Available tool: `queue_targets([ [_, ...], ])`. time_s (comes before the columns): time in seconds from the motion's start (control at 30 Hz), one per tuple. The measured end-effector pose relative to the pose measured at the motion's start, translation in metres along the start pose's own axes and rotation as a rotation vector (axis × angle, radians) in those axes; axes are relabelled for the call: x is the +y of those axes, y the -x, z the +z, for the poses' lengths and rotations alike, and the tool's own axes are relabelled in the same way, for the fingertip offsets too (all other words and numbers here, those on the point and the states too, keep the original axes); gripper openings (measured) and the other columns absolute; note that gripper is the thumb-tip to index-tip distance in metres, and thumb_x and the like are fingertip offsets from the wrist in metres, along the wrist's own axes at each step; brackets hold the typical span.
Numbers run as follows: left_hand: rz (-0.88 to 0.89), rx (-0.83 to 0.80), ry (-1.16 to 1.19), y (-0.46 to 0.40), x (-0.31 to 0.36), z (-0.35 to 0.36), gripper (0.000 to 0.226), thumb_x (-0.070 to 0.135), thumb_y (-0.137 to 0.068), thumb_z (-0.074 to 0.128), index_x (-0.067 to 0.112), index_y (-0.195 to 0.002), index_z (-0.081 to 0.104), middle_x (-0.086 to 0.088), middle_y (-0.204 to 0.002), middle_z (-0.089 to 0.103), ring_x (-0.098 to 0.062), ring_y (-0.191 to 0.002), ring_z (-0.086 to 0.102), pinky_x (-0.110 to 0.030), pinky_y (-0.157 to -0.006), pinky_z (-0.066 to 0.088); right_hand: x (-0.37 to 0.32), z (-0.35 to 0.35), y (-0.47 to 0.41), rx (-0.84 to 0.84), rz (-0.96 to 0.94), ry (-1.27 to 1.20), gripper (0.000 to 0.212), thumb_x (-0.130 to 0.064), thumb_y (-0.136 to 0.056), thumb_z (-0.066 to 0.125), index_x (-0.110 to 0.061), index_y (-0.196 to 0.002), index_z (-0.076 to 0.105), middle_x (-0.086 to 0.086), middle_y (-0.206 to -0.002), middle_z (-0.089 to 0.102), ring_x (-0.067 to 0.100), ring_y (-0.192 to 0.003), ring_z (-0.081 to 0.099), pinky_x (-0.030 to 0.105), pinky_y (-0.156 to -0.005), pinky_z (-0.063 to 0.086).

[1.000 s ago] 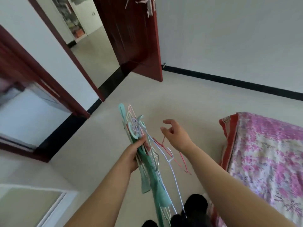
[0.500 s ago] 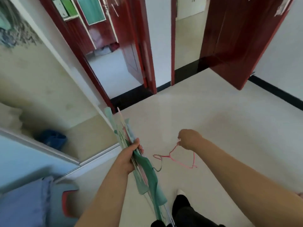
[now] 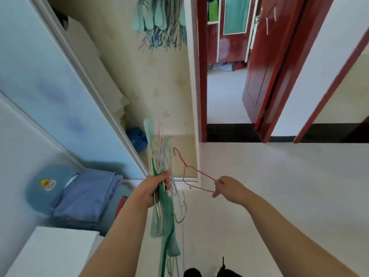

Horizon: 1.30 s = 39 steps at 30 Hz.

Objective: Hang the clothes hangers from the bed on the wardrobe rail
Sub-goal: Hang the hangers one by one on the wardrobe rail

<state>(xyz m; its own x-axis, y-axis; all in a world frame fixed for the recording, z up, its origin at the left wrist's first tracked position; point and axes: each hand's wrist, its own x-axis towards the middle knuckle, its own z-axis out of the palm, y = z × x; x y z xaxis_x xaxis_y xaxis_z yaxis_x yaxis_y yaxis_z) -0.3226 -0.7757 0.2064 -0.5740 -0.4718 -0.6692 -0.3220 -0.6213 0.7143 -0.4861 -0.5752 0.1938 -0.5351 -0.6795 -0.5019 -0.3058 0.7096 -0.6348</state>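
My left hand [image 3: 154,186] grips a bundle of hangers [image 3: 162,208], green, pink and pale blue, held upright with the hooks pointing up. My right hand [image 3: 225,186] pinches one thin red wire hanger [image 3: 190,172] by its shoulder, hook up and to the left, just right of the bundle. The open wardrobe [image 3: 159,92] stands ahead on the left, with several hangers [image 3: 159,19] hanging at its top. The rail itself is hidden. The bed is out of view.
A pale blue sliding wardrobe door [image 3: 50,86] runs along the left. Folded blue cloth [image 3: 87,196] lies on a low surface beside a white box [image 3: 54,252]. A blue bag [image 3: 137,136] sits inside the wardrobe. An open red door [image 3: 265,62] leads out ahead.
My view has swung left from the bed and doorway to the wardrobe. My right hand took the red hanger out of the bundle and raised it. The left hand keeps its hold.
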Motion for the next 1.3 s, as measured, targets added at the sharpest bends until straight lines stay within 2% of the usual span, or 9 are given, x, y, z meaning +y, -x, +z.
queue_targets([
  [0.13, 0.042, 0.031, 0.126, -0.006, 0.022, -0.024, 0.019, 0.021, -0.087, 0.067, 0.013, -0.074, 0.056, 0.0, -0.057, 0.055, -0.011, -0.044, 0.052, -0.019, -0.042, 0.045, -0.046, 0.009, -0.018, 0.038, -0.069, -0.242, 0.031, -0.031, -0.103, 0.025, -0.009, -0.104, 0.048, -0.001, -0.076, 0.075, 0.019, -0.094, 0.066, 0.036, -0.09, 0.047],
  [0.3, 0.084, -0.032, 0.23, -0.027, 0.054, -0.055, 0.013, 0.019, -0.082, 0.069, 0.011, -0.083, 0.059, -0.001, -0.062, 0.056, -0.012, -0.048, 0.053, -0.02, -0.046, 0.047, -0.101, 0.015, -0.042, 0.168, -0.167, -0.217, 0.031, -0.032, -0.104, 0.023, -0.016, -0.101, 0.049, 0.005, -0.063, 0.071, 0.01, -0.087, 0.066, 0.031, -0.079, 0.048],
  [0.5, 0.163, -0.088, 0.146, -0.071, 0.122, -0.101, 0.011, 0.017, -0.088, 0.067, 0.01, -0.082, 0.061, -0.002, -0.063, 0.058, -0.013, -0.053, 0.053, -0.023, -0.056, 0.049, -0.185, 0.027, -0.094, 0.417, -0.299, 0.166, 0.027, -0.034, -0.102, 0.024, -0.018, -0.097, 0.045, 0.001, -0.068, 0.066, 0.019, -0.066, 0.064, 0.037, -0.066, 0.052],
  [0.8, 0.2, -0.196, 0.05, -0.115, 0.263, -0.172, 0.011, 0.018, -0.088, 0.068, 0.009, -0.084, 0.064, -0.004, -0.066, 0.059, -0.015, -0.054, 0.053, -0.026, -0.059, 0.048, -0.331, 0.033, -0.173, 0.626, -0.366, -0.015, 0.029, -0.036, -0.102, 0.025, -0.018, -0.096, 0.047, 0.003, -0.074, 0.069, 0.021, -0.075, 0.067, 0.044, -0.07, 0.053],
  [0.93, 0.229, -0.206, 0.022, -0.137, 0.319, -0.181, 0.008, 0.015, -0.092, 0.062, 0.01, -0.086, 0.061, -0.003, -0.065, 0.056, -0.013, -0.049, 0.052, -0.024, -0.051, 0.05, -0.377, 0.022, -0.201, 0.699, -0.358, 0.027, 0.027, -0.035, -0.102, 0.024, -0.018, -0.098, 0.045, 0.0, -0.094, 0.07, 0.023, -0.073, 0.063, 0.042, -0.071, 0.052],
  [1.07, 0.241, -0.254, 0.033, -0.166, 0.377, -0.182, 0.009, 0.017, -0.091, 0.063, 0.012, -0.084, 0.059, -0.003, -0.064, 0.056, -0.013, -0.049, 0.052, -0.025, -0.055, 0.05, -0.418, -0.006, -0.229, 0.751, -0.393, -0.028, 0.026, -0.032, -0.103, 0.024, -0.017, -0.094, 0.043, 0.0, -0.102, 0.07, 0.021, -0.071, 0.06, 0.036, -0.069, 0.049],
  [1.13, 0.257, -0.28, 0.04, -0.176, 0.401, -0.177, 0.013, 0.02, -0.09, 0.065, 0.012, -0.082, 0.059, -0.002, -0.063, 0.057, -0.012, -0.049, 0.052, -0.025, -0.056, 0.051, -0.436, -0.024, -0.244, 0.805, -0.442, -0.098, 0.025, -0.031, -0.103, 0.025, -0.015, -0.095, 0.044, 0.001, -0.094, 0.071, 0.018, -0.069, 0.059, 0.037, -0.068, 0.049],
  [1.23, 0.312, -0.293, 0.033, -0.186, 0.432, -0.168, 0.02, 0.03, -0.087, 0.069, 0.014, -0.082, 0.059, -0.002, -0.062, 0.058, -0.012, -0.049, 0.053, -0.024, -0.055, 0.051, -0.463, -0.055, -0.262, 0.847, -0.5, -0.201, 0.028, -0.03, -0.104, 0.025, -0.013, -0.096, 0.045, -0.004, -0.068, 0.062, 0.016, -0.081, 0.067, 0.035, -0.067, 0.05],
  [1.3, 0.367, -0.278, 0.023, -0.191, 0.448, -0.163, 0.024, 0.036, -0.085, 0.07, 0.014, -0.084, 0.06, -0.001, -0.062, 0.059, -0.012, -0.049, 0.052, -0.024, -0.053, 0.051, -0.481, -0.073, -0.27, 0.881, -0.531, -0.216, 0.028, -0.029, -0.104, 0.024, -0.012, -0.097, 0.045, 0.0, -0.063, 0.061, 0.011, -0.086, 0.066, 0.03, -0.067, 0.046],
])
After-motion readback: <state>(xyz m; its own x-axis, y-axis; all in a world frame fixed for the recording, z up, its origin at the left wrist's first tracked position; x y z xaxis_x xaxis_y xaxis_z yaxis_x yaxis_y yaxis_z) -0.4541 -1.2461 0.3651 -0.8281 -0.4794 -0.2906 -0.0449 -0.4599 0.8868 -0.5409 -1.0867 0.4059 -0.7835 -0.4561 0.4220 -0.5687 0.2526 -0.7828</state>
